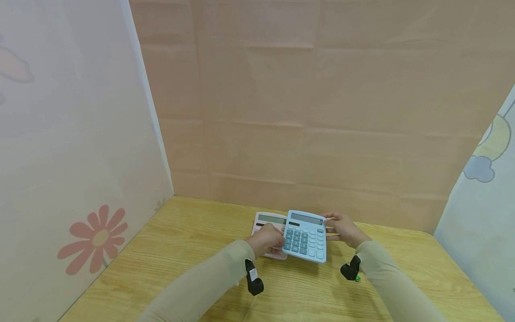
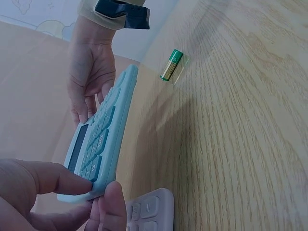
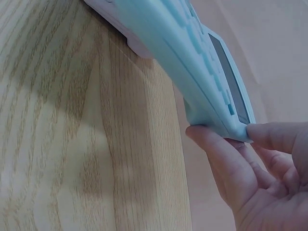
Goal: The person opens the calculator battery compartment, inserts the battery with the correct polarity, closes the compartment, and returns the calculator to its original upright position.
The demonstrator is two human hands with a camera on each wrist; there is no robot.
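blue calculator [image 1: 304,237] held tilted above wooden table [image 1: 201,250], overlapping pink calculator [image 1: 271,219] in head view — left hand [image 1: 267,238] pinches lower left edge, right hand [image 1: 342,229] pinches upper right corner. steady hold wants even pressure — fingertips clamped on edges, off keys [image 1: 296,239] and screen [image 1: 306,219].

Surface [image 1: 201,232]: yellowish wood grain, extending below the left fingers [image 2: 57,180] and right fingers [image 3: 224,151].
Pale pink desktop calculator [image 1: 272,218]: lying keys up, beneath and just beside the left fingers.
Green-and-gold cylindrical battery [image 2: 171,65]: on its side, nearer the person than the right fingers.
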